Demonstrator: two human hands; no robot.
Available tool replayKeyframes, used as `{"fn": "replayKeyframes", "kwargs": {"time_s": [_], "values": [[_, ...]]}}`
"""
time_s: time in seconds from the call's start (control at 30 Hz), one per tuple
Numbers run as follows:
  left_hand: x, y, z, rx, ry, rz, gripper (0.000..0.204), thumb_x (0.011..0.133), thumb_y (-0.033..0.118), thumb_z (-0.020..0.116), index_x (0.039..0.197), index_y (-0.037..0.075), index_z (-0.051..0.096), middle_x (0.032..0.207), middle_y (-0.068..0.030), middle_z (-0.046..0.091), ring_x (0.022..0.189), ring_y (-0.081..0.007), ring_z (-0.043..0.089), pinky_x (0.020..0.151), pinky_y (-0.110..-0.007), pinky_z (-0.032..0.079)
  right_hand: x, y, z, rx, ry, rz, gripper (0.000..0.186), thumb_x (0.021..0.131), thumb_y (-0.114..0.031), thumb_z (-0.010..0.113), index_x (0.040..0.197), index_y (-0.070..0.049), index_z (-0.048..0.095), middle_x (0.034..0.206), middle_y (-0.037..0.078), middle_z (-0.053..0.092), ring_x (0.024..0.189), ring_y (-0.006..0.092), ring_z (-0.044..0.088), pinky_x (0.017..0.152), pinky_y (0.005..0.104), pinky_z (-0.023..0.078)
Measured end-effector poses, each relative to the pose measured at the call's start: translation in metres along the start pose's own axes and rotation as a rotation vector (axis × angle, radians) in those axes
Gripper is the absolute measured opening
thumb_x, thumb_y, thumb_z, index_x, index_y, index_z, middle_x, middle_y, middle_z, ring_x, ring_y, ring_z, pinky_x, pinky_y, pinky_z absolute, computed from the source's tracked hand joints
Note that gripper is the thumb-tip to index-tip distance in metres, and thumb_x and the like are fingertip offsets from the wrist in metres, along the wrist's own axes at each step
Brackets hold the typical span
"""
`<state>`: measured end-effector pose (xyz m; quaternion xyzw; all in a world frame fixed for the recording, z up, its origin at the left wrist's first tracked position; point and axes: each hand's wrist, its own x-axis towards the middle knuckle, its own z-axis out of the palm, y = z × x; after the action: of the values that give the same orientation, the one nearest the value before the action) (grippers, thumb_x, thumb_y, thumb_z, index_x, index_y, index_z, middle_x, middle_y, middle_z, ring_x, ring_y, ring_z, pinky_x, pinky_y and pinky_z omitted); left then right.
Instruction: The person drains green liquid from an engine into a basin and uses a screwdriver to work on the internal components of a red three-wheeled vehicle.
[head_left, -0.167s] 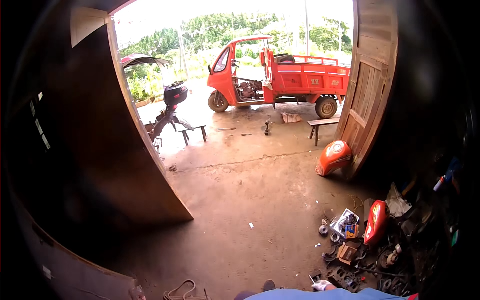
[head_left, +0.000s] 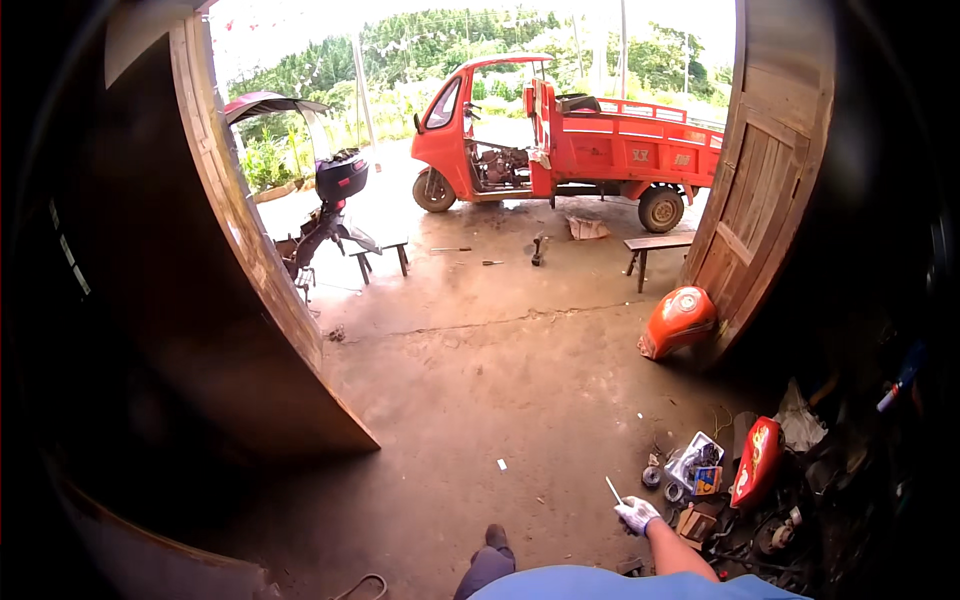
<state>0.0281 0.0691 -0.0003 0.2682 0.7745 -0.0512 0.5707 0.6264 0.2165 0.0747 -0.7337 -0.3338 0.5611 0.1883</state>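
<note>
- Above the floor (head_left: 480,390), near its right edge and close to the person, the right hand (head_left: 637,515) wears a white glove.
- That hand is curled around a thin, pale stick (head_left: 613,489), which pokes out up and to the left.
- The left hand is out of sight, so nobody can tell if it is holding something.
- Just beside the right hand, a brown cardboard box (head_left: 695,523) sits among dark parts along the floor's right edge.
- A bit farther up that edge is a white tray (head_left: 684,461) with dark bits in it, and an orange and blue packet (head_left: 707,481).
- To their right, a shiny red panel (head_left: 757,462) stands tilted.
- Farther away, an orange tank (head_left: 678,322) rests on the floor by a wooden door (head_left: 755,190).
- Past the doorway, toward the far edge, stands a red truck (head_left: 600,150).
- Left of the hand, one dark shoe (head_left: 497,537) is on the floor.
</note>
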Motion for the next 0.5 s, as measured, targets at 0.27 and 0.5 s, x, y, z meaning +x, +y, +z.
{"fn": "replayKeyframes", "kwargs": {"time_s": [0.27, 0.5], "values": [[0.149, 0.259, -0.085, -0.012, -0.071, -0.047, 0.025, 0.095, 0.014, 0.059, 0.114, 0.005, 0.072, 0.069, -0.015, 0.07, 0.06, -0.0253, 0.069, 0.058, -0.04, 0.057, 0.195, -0.126, -0.044, 0.032, 0.087, 0.255, 0.028, 0.102, -0.03, 0.059, 0.11, -0.004, 0.068, 0.074, 0.011, 0.066, 0.058, 0.0238, 0.067, 0.05, 0.0404, 0.054], [0.284, 0.686, -0.261, -0.465, 0.064, 0.478, 0.024, 0.096, 0.01, 0.056, 0.115, 0.003, 0.07, 0.064, -0.0094, 0.063, 0.052, -0.0201, 0.059, 0.049, -0.036, 0.048, 0.295, -0.176, -0.07, -0.39, -0.138, 0.354, 0.027, 0.101, -0.03, 0.06, 0.104, -0.005, 0.068, 0.074, 0.01, 0.066, 0.058, 0.0235, 0.067, 0.051, 0.041, 0.055]]}}
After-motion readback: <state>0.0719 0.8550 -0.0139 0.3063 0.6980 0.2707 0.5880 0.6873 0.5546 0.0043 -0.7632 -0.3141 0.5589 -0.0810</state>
